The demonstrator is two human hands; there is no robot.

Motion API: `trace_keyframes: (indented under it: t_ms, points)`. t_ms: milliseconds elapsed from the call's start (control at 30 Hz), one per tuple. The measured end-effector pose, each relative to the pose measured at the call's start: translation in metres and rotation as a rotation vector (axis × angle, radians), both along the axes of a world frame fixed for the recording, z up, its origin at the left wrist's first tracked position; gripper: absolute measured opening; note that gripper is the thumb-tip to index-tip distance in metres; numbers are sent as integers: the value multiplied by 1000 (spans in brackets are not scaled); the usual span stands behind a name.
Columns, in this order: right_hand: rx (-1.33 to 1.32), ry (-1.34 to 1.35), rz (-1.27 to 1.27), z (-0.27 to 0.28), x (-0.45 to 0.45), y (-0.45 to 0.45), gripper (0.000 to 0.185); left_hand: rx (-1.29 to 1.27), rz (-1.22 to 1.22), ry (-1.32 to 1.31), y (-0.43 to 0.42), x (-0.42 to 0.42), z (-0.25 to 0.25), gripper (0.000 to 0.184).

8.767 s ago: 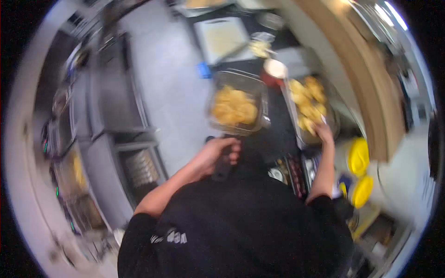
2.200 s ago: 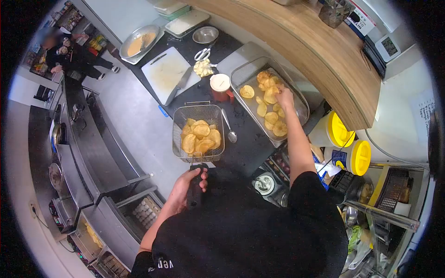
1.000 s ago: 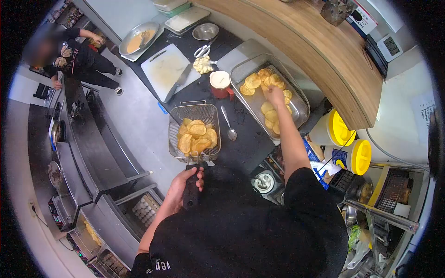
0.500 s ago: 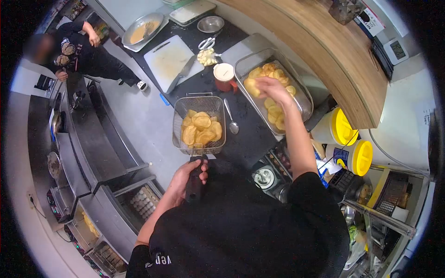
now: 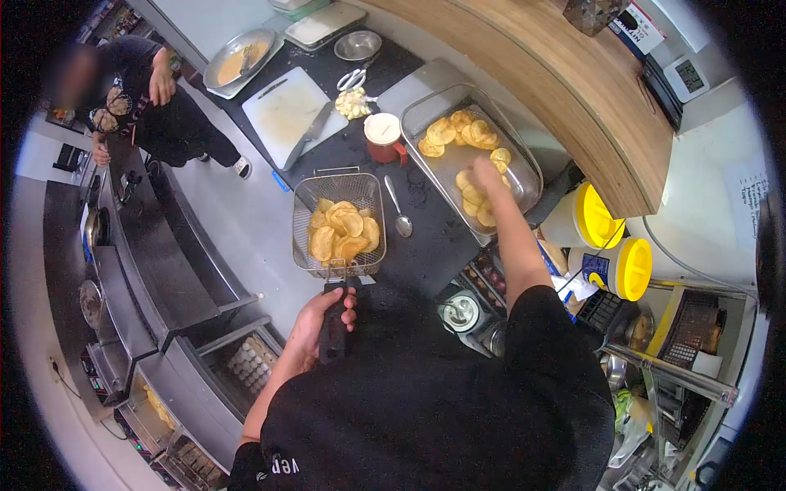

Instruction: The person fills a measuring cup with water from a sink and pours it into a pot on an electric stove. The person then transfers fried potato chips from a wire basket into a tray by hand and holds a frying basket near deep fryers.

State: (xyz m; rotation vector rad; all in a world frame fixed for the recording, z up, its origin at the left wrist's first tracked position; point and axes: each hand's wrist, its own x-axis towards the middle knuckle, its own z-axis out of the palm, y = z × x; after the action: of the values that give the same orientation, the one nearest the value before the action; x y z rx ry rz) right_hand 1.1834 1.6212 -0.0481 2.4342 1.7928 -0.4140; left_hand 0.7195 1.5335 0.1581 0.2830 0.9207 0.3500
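My left hand [image 5: 315, 322] is closed round the black handle of a wire fry basket [image 5: 300, 237]. Golden potato chips [image 5: 347, 221] lie in a heap inside the basket. My right hand [image 5: 489, 177] reaches down into a metal mesh-like tray [image 5: 426, 114] on the counter, over potato slices [image 5: 472, 199] near its front end. Its fingers point away and are blurred, so whether they pinch a slice is not visible. More slices [image 5: 458, 129] sit at the tray's far end. Between basket and tray lies a spoon [image 5: 402, 219].
Behind the basket are a white cutting board [image 5: 282, 106] with a knife [image 5: 315, 131], a red mug [image 5: 383, 143], scissors [image 5: 352, 79] and a bowl of batter [image 5: 241, 61]. Yellow-lidded tubs [image 5: 598, 214] stand at right. Another person [image 5: 155, 106] is at the left counter.
My right hand has moved from the tray's middle toward its front end. The bare tray middle now shows. The other person's raised hand has lowered slightly. My left hand keeps its hold on the basket.
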Motion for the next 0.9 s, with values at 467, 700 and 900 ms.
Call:
trace_keyframes:
  t_ms: [467, 700, 900]
  points:
    - [249, 884, -377, 45, 26, -3, 21, -2, -9, -26, 0, -1, -3, 22]
    - [423, 915, -346, 31, 27, -11, 18, -11, -22, -1, 2, 2, -4, 23]
    - [-268, 173, -56, 44, -24, -38, 27, -9, 1, 5, 3, 1, -6, 24]
